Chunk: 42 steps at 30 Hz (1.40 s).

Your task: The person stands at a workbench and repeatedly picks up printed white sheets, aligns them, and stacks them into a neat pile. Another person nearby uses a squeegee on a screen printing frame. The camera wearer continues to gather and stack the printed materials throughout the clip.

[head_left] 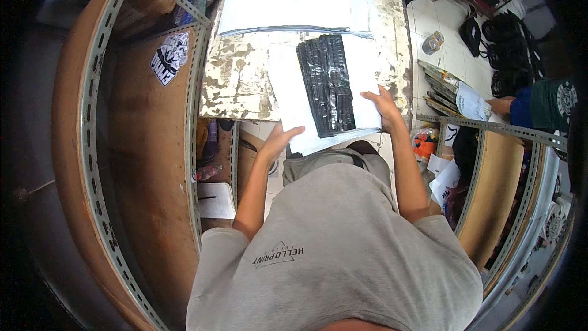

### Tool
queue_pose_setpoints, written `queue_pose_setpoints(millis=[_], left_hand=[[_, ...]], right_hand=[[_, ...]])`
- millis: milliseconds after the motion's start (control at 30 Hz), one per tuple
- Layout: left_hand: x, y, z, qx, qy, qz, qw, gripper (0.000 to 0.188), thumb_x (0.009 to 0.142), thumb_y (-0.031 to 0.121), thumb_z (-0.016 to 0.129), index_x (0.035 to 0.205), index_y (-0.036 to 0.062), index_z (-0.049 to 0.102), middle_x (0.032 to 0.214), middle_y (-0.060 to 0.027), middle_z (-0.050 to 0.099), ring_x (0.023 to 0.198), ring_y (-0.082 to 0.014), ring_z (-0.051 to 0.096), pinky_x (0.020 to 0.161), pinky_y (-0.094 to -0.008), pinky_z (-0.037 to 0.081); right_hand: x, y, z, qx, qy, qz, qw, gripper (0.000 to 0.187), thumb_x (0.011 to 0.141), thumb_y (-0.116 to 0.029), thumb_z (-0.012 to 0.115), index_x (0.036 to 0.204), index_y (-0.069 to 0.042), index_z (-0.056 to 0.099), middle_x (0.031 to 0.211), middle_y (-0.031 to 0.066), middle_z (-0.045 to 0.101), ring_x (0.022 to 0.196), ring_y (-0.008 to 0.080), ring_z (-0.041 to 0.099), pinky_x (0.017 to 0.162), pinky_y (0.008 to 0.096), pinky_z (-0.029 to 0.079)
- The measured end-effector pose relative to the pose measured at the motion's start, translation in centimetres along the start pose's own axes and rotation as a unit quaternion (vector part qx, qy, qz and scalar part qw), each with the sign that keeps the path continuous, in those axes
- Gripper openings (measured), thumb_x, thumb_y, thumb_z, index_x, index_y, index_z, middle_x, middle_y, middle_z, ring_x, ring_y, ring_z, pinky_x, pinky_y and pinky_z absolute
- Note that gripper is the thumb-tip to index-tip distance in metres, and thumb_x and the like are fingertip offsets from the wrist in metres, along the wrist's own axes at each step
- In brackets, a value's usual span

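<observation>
A stack of white sheets (290, 104) lies over the near edge of the worn table, tilted slightly. On top of it rests a bundle of shiny black plastic strips or folded bags (327, 86); its exact kind is not clear. My left hand (278, 140) grips the stack's lower left edge, thumb on top and fingers hidden underneath. At the right edge my right hand (384, 107) holds the same stack, thumb on its upper face. Neither hand touches the black bundle.
A larger pile of white sheets (288, 0) covers the far part of the paint-flaked table (239, 80). Metal-framed wooden shelves stand at left (153, 165) and right (499, 178). A jar (433, 43), black straps (511, 43) and stacked boards (444, 89) lie on the tiled floor at right.
</observation>
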<state>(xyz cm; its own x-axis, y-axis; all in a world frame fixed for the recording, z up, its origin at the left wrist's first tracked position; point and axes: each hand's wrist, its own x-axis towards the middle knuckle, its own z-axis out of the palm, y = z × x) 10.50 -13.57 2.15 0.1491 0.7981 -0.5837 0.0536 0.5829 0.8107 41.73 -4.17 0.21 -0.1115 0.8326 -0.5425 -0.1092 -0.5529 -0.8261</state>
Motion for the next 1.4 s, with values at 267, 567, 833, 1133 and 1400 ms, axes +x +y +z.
queue_pose_setpoints(millis=[267,567,833,1133,1400], left_hand=[[2.2,-0.5,-1.8,-0.264,-0.028,-0.072,0.961,0.055,0.090,0.022,0.062,0.133,-0.0062,0.044,0.132,-0.0174,0.053,0.114,-0.0258,0.058,0.099,-0.0359,0.047],[3.2,1.4,3.6,-0.137,0.006,0.042,0.990,0.079,0.096,0.056,0.042,0.146,-0.0029,0.028,0.148,-0.0228,0.036,0.131,-0.0287,0.043,0.109,-0.0403,0.034],[4.2,2.9,4.3,-0.134,0.057,0.050,0.988,0.089,0.087,0.041,0.068,0.145,-0.0065,0.021,0.143,-0.0227,0.039,0.131,-0.0298,0.041,0.110,-0.0379,0.031],[-3.4,15.3,6.8,-0.321,-0.045,-0.011,0.946,0.038,0.097,0.020,0.049,0.126,-0.0055,0.047,0.119,-0.0172,0.060,0.104,-0.0249,0.065,0.089,-0.0377,0.056],[-2.7,13.6,5.1,-0.529,-0.105,0.021,0.842,0.032,0.097,0.020,0.054,0.120,-0.0019,0.055,0.115,-0.0157,0.064,0.106,-0.0262,0.064,0.091,-0.0419,0.056]], right_hand=[[0.0,0.0,0.5,-0.112,0.055,-0.052,0.991,0.046,0.083,-0.011,0.069,0.124,0.004,0.052,0.108,0.0139,0.066,0.094,0.0205,0.065,0.078,0.0329,0.055],[-7.9,-10.2,11.0,-0.517,0.066,-0.237,0.820,0.059,0.080,-0.032,0.074,0.124,0.003,0.055,0.113,0.0248,0.062,0.099,0.0366,0.064,0.084,0.0417,0.051],[-0.7,-5.1,7.0,-0.126,-0.044,0.036,0.990,0.083,0.086,-0.062,0.058,0.138,0.001,0.044,0.121,0.0244,0.059,0.111,0.0307,0.058,0.097,0.0441,0.043],[-6.5,-20.7,9.0,-0.605,-0.133,-0.181,0.764,0.071,0.091,-0.060,0.044,0.106,0.005,0.068,0.109,0.0275,0.065,0.106,0.0409,0.062,0.095,0.0427,0.046],[-4.4,-24.5,12.5,-0.659,-0.059,-0.188,0.726,0.074,0.096,-0.057,0.031,0.100,0.005,0.070,0.107,0.0281,0.065,0.104,0.0407,0.063,0.094,0.0438,0.047]])
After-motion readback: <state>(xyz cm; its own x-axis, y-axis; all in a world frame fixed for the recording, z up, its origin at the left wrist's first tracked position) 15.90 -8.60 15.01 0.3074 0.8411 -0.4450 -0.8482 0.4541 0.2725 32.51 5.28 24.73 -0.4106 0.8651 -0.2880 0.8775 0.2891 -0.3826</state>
